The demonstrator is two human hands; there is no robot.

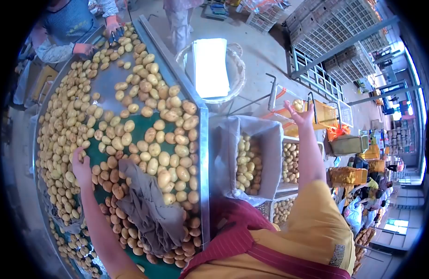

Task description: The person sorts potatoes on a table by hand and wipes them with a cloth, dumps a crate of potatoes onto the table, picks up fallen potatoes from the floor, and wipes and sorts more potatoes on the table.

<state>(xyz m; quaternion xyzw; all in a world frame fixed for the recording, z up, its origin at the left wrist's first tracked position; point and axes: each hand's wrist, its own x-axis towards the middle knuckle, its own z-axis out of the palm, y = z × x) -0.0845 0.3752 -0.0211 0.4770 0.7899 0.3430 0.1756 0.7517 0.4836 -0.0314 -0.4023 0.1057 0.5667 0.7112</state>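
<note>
My left hand [81,166] reaches over the sorting table on the left, thumb and fingers apart. Its fingertips touch or nearly touch a potato [85,144] at the edge of a dense heap. On the right, my right hand [300,116] is stretched out with its fingers spread wide. A single potato [298,104] shows between those spread fingers, just beyond the palm; they do not look closed on it. A yellow crate [325,116] stands behind that hand. Many potatoes [154,149] lie across the table's green and metal surface, and a crumpled grey cloth [149,209] covers some near me.
A raised metal rim [204,153] edges the table. Beside it stand a lined crate [226,158] of potatoes and a basket [238,58] topped with white sheets [210,67]. A co-worker's gloved hands [113,29] work at the far end. Stacked crates [333,23] stand behind.
</note>
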